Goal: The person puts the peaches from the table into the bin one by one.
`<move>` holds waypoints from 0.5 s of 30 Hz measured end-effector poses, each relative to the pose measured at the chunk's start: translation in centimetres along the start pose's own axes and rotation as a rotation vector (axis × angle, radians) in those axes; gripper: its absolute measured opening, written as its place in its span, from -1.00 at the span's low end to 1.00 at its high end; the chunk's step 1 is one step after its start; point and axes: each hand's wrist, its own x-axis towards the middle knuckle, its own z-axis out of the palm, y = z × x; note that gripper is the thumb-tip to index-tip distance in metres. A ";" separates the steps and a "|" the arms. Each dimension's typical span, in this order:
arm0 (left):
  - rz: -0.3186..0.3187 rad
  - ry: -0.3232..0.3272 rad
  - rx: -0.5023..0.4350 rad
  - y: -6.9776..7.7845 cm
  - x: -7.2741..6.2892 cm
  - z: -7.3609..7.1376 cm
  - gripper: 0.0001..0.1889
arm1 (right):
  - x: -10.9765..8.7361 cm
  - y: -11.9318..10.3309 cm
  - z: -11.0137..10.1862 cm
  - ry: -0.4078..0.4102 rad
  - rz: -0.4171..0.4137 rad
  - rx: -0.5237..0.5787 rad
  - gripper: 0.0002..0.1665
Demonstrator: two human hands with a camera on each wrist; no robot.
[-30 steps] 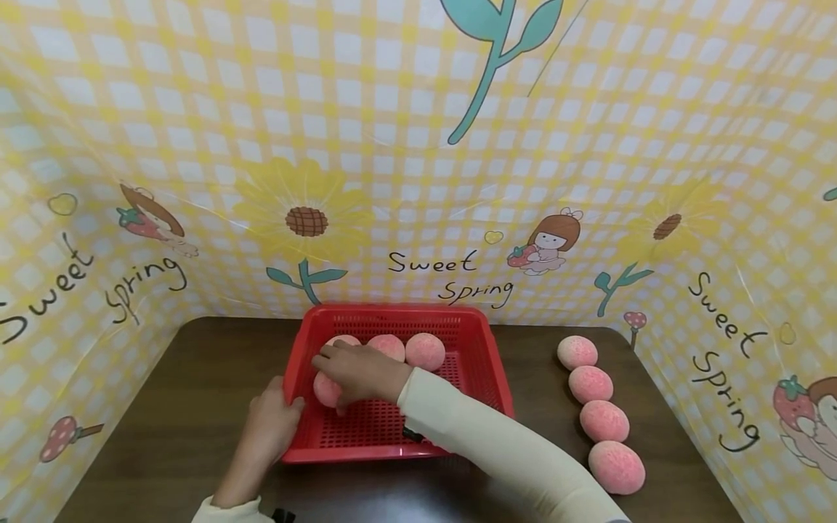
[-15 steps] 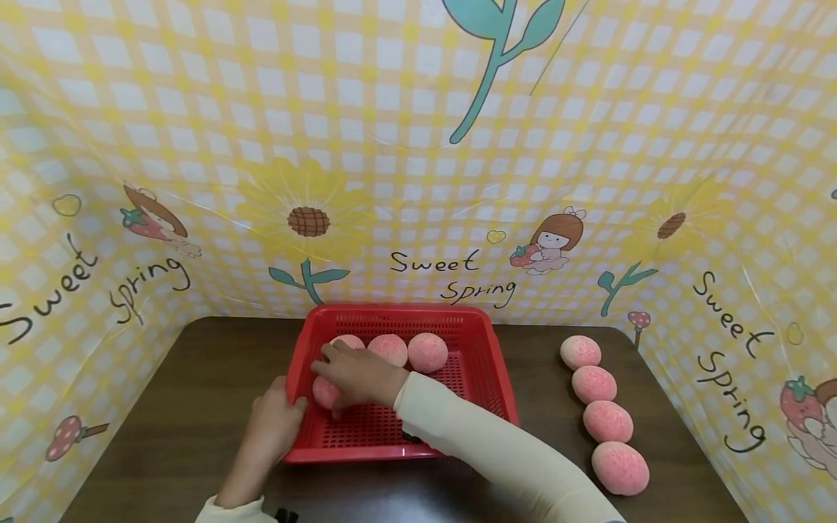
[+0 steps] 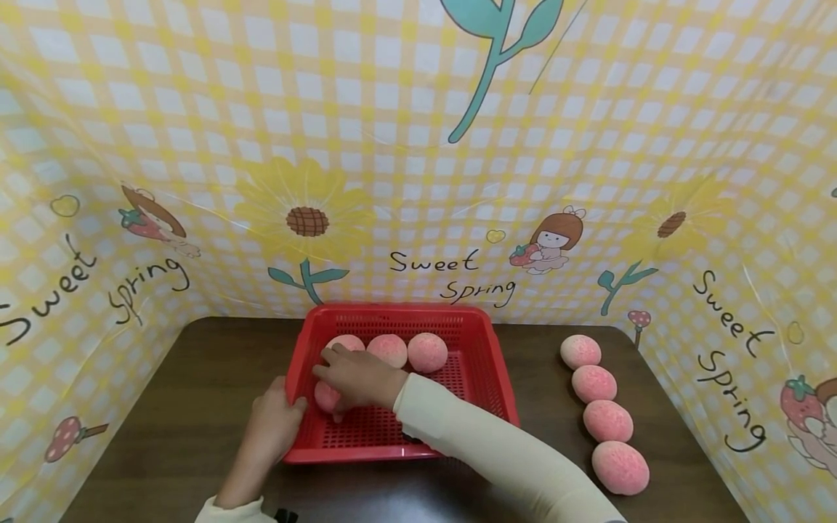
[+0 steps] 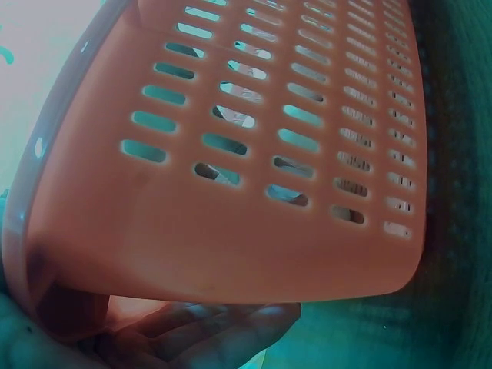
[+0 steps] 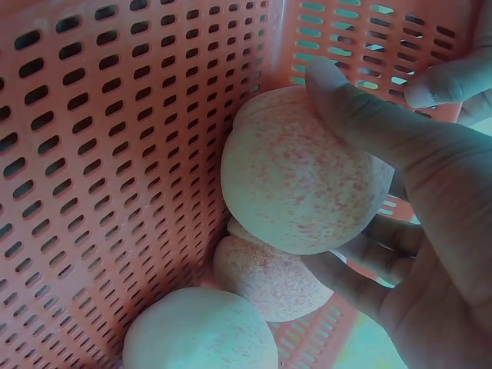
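Peach (image 5: 296,173) in right grip (image 3: 356,374), between thumb (image 5: 365,123) and fingers (image 5: 350,283)

The speckled pink peach (image 5: 300,173) I hold is inside my upright red slotted basket (image 3: 360,455) — raised or resting, I can't tell.

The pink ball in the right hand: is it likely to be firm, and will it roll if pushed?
The pink ball looks fairly firm: no dent shows where the right hand grips it. Its rounded sides suggest it would roll, though the red basket around it would probably stop it soon.
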 end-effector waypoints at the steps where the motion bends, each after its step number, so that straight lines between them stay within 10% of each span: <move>1: -0.001 -0.001 -0.001 0.0 -0.1 0.0 -0.64 | 0.0 0.0 0.0 -0.002 -0.001 -0.004 -0.16; 15: 0.004 0.014 0.013 -0.2 -0.1 0.1 -0.62 | -0.7 0.7 -1.2 -0.027 0.015 0.114 -0.17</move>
